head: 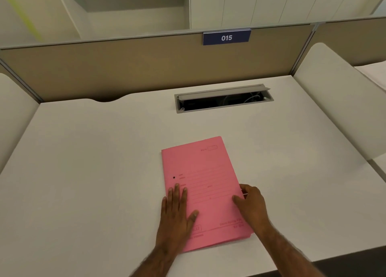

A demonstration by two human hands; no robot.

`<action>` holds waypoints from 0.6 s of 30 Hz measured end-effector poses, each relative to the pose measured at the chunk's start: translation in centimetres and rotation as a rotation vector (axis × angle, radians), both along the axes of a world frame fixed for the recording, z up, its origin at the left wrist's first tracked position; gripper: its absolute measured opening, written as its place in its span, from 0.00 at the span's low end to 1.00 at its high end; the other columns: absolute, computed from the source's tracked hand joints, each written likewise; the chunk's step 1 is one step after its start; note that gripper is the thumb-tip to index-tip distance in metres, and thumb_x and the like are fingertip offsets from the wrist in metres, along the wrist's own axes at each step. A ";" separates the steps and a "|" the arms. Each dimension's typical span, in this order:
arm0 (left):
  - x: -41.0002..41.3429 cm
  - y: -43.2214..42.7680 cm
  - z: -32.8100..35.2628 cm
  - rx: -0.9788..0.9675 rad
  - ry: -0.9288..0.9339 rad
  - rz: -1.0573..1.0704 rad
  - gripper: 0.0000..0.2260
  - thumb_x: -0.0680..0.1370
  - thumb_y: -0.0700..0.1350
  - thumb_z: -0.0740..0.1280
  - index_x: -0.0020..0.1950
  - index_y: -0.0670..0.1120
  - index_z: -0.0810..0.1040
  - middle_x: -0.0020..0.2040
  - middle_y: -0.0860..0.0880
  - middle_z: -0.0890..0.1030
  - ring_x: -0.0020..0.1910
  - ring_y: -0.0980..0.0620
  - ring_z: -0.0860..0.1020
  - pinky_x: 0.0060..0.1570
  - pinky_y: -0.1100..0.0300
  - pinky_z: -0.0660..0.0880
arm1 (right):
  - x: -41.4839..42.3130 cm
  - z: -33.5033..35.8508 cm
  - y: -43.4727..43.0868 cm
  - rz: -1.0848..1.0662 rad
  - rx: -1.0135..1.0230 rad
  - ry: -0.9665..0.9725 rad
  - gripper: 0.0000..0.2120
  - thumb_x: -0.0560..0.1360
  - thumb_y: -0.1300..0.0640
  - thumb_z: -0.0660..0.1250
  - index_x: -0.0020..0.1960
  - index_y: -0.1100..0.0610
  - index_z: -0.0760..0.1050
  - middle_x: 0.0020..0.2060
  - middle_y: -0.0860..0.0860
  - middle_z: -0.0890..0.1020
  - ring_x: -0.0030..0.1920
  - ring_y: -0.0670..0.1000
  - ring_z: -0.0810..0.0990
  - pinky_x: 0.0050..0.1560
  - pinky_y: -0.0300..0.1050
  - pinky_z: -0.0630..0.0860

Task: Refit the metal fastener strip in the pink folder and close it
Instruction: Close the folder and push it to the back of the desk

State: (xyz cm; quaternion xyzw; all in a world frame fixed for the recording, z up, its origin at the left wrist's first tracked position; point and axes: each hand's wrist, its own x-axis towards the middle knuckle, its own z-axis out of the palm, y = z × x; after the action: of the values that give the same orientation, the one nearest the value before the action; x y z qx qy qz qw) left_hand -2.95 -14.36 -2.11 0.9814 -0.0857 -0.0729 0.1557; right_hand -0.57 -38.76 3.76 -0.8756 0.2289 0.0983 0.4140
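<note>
Pink folder (203, 184) lies closed; metal strip (244, 193) perhaps protruding.

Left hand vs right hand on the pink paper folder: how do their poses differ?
The left hand lies flat, palm down, fingers spread on the cover of the pink paper folder near its left edge; the right hand is curled at the folder's right edge. The left hand grips nothing; the right hand's thumb sits on top, its fingers by the edge, where a small metal piece shows. Both touch the closed folder on the white desk.
</note>
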 end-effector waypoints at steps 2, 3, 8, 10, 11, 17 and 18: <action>-0.1 0.0 -0.1 0.026 -0.004 -0.002 0.33 0.82 0.63 0.44 0.81 0.50 0.37 0.82 0.48 0.34 0.81 0.47 0.37 0.79 0.49 0.39 | -0.7 -1.6 0.1 0.032 -0.189 -0.020 0.23 0.74 0.54 0.69 0.69 0.55 0.73 0.61 0.54 0.77 0.61 0.55 0.76 0.62 0.54 0.75; -0.1 -0.2 0.1 0.033 -0.011 0.005 0.32 0.82 0.62 0.45 0.82 0.49 0.40 0.82 0.47 0.36 0.82 0.46 0.40 0.80 0.49 0.41 | -1.1 -2.1 0.2 0.060 -0.284 -0.049 0.25 0.75 0.53 0.69 0.70 0.54 0.71 0.64 0.54 0.76 0.64 0.56 0.74 0.63 0.56 0.73; -1.1 -1.2 1.7 0.001 -0.038 0.211 0.34 0.82 0.61 0.51 0.82 0.42 0.50 0.83 0.42 0.46 0.81 0.44 0.52 0.79 0.52 0.52 | -2.9 -4.9 1.2 0.362 -0.496 -0.091 0.32 0.79 0.39 0.54 0.79 0.49 0.54 0.80 0.53 0.54 0.80 0.58 0.51 0.76 0.62 0.49; -1.9 -1.8 2.4 -0.046 0.029 0.399 0.37 0.82 0.61 0.55 0.82 0.39 0.48 0.83 0.41 0.44 0.81 0.43 0.53 0.78 0.52 0.54 | -3.8 -6.2 1.4 0.473 -0.569 -0.064 0.33 0.80 0.34 0.43 0.80 0.46 0.40 0.81 0.50 0.40 0.80 0.55 0.37 0.76 0.63 0.36; -2.3 -2.1 2.8 -0.072 0.061 0.481 0.38 0.81 0.60 0.57 0.81 0.38 0.50 0.83 0.41 0.44 0.81 0.43 0.54 0.78 0.51 0.55 | -4.1 -6.6 1.4 0.491 -0.595 -0.075 0.33 0.79 0.34 0.40 0.80 0.46 0.37 0.80 0.50 0.38 0.79 0.55 0.36 0.76 0.63 0.34; -2.7 -2.5 4.4 -0.257 0.157 0.689 0.27 0.78 0.48 0.70 0.73 0.43 0.68 0.81 0.42 0.56 0.78 0.41 0.61 0.74 0.48 0.62 | -4.4 -6.9 1.7 0.462 -0.639 -0.120 0.33 0.80 0.35 0.40 0.80 0.46 0.37 0.81 0.50 0.41 0.80 0.55 0.39 0.76 0.64 0.36; -2.4 -2.2 4.5 -0.321 0.128 0.710 0.22 0.77 0.45 0.71 0.69 0.43 0.71 0.78 0.41 0.62 0.74 0.41 0.66 0.71 0.47 0.67 | -4.5 -6.9 1.7 0.460 -0.642 -0.116 0.33 0.80 0.35 0.40 0.80 0.46 0.36 0.81 0.50 0.39 0.80 0.55 0.38 0.76 0.64 0.36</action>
State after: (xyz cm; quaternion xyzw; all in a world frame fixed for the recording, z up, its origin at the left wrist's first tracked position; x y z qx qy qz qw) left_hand -5.38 -16.56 2.42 0.9067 0.2586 -0.0612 0.3275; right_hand -5.08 -37.08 -3.10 -0.9930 0.0219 0.0621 0.0985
